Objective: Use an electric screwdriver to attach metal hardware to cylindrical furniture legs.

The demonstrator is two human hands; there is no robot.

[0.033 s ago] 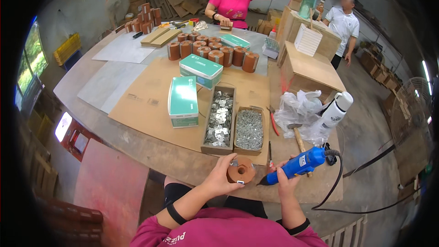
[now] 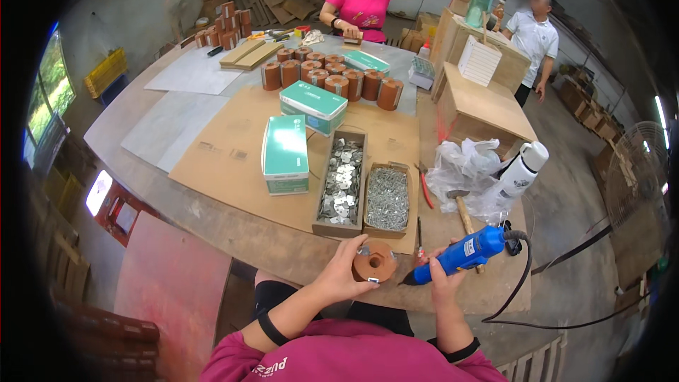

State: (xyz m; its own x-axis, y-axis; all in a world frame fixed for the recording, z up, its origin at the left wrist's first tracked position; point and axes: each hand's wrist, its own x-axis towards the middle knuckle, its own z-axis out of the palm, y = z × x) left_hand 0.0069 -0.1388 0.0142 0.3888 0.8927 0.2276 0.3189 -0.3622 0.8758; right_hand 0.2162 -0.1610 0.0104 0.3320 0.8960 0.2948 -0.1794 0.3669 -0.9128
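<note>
My left hand holds the round brown wooden ring at the table's near edge; my right hand, just to its right, holds the blue corded power tool. Behind them sit two open cardboard trays side by side: flat metal plates left, nails right. The wooden-handled hammer lies right of the trays (beside the crumpled plastic bag). Two teal boxes lie left of the trays.
</note>
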